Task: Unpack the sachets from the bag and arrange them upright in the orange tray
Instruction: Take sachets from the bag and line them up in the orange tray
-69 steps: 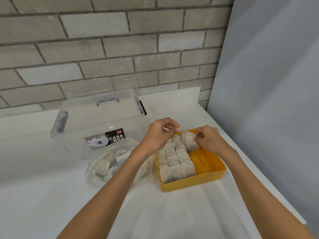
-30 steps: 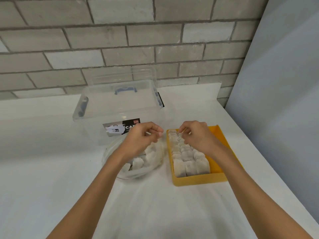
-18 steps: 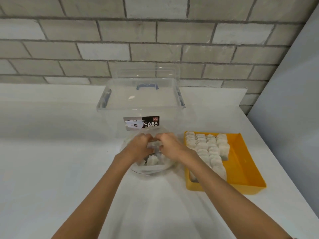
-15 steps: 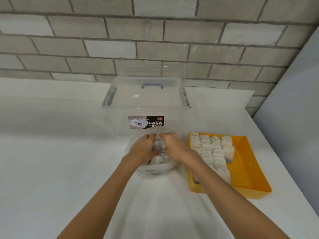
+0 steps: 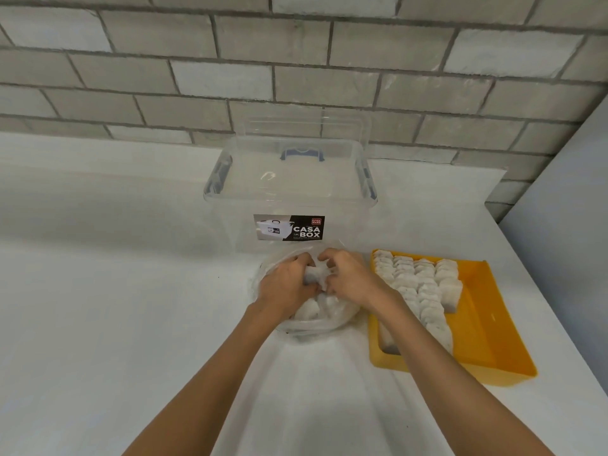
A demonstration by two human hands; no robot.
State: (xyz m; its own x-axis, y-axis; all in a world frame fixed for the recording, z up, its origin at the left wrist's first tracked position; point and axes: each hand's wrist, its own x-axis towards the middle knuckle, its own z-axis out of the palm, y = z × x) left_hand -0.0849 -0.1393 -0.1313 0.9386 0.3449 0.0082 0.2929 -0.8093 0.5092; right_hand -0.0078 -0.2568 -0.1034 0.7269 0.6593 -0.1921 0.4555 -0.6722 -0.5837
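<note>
A clear plastic bag (image 5: 342, 319) of white sachets lies on the white counter, in front of the clear box. Both of my hands are inside its mouth. My left hand (image 5: 289, 284) and my right hand (image 5: 348, 278) have their fingers curled around a white sachet (image 5: 314, 276) between them. More loose sachets (image 5: 309, 311) lie beneath the hands in the bag. To the right stands the orange tray (image 5: 487, 334), with several rows of sachets (image 5: 424, 291) standing upright along its left side; its right part is bare.
A clear lidded storage box (image 5: 289, 189) with a black label stands just behind the bag, against the grey brick wall (image 5: 296, 67). A grey panel (image 5: 572, 192) borders the counter on the right. The counter edge runs close to the tray's right side.
Both hands left the orange tray and moved left into the bag, where they now close on a sachet. The view has swung left, so the tray sits further right.
</note>
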